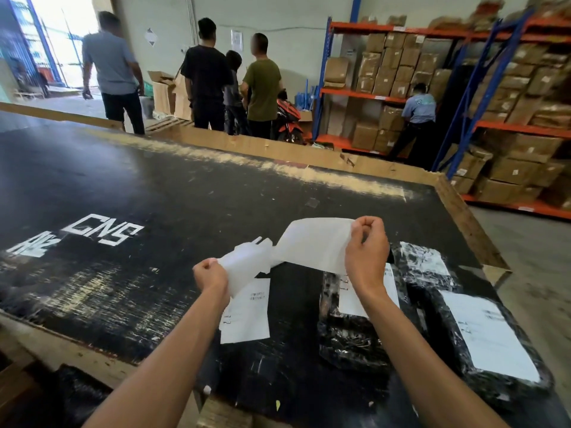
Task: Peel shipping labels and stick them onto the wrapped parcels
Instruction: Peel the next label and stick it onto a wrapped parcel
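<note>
Nearest to me, two wrapped parcels (482, 344) lie on the black table (123, 186) to my right, each already carrying a white label, with a stack of loose labels (245, 310) beside my left wrist. Above them my left hand (210, 274) grips the crumpled backing sheet (247, 264), fingers curled tight around it. My right hand (366, 248) pinches the top corner of the peeled label (315, 242) between thumb and fingertips, the other fingers folded in. I judge the risk is this: the label hangs limp between both hands, so it could fold onto itself or stick to the backing, and laid down carelessly it would wrinkle. Farther off, people stand by shelving (401, 72) stacked with cartons.
</note>
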{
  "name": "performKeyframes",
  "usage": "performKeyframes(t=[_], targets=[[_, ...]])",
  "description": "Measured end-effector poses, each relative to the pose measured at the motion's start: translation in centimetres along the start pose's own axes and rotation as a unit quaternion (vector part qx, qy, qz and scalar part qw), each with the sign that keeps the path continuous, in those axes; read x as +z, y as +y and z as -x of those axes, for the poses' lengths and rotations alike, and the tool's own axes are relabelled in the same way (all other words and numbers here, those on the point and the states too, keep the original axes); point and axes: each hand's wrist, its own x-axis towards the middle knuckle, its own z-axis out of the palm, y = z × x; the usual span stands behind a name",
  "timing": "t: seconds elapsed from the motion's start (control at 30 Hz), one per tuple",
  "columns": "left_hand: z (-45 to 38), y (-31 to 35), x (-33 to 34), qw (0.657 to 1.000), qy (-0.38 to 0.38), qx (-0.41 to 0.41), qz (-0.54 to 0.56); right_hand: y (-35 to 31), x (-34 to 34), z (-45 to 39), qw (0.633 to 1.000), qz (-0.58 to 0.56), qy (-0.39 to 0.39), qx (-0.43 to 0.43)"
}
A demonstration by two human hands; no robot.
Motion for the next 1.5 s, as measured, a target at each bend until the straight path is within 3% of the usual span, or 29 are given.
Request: performKeyframes(t=[0.13, 0.43, 0.7, 0.87, 0.97, 1.1, 1.17, 1.23, 1.33, 1.5], targets=[[-0.2, 0.5, 2.2, 0.999, 0.015, -0.034, 0.019, 0.0, -0.1, -2.7, 1.0, -0.002, 0.023, -0.011], [0.1, 1.7, 9.0, 0.998, -0.025, -0.05, 0.038, 1.4, 1.4, -5.7, 0.999, -0.028, -0.039, 0.007], [0.2, 1.1, 12.5, 0.991, -0.118, 0.002, -0.058, 2.3, 2.1, -7.5, 0.996, -0.023, -0.082, 0.024], [1.2, 1.7, 12.5, 0.984, -0.117, 0.06, -0.117, 2.8, 2.1, -8.0, 0.995, -0.013, -0.098, 0.006], [2.5, 3.3, 12.5, 0.982, -0.143, 0.083, -0.093, 2.4, 2.0, -7.9, 0.993, -0.018, -0.11, -0.035], [5.0, 6.6, 11.7, 0.959, -0.273, -0.002, -0.081, 1.7, 2.0, -7.1, 0.98, 0.0, -0.143, -0.138], [6.1, 8.0, 11.1, 0.928, -0.354, -0.053, -0.097, 1.5, 2.0, -6.5, 0.962, 0.042, -0.178, -0.205], [6.8, 8.8, 10.5, 0.914, -0.385, -0.057, -0.113, 1.3, 1.9, -5.6, 0.927, 0.079, -0.213, -0.299], [7.5, 9.7, 9.7, 0.93, -0.355, -0.035, -0.086, 0.7, 1.5, -4.4, 0.879, 0.101, -0.232, -0.404], [8.8, 10.3, 8.6, 0.959, -0.28, -0.008, -0.038, 0.1, 0.0, -2.9, 0.85, 0.124, -0.224, -0.46]])
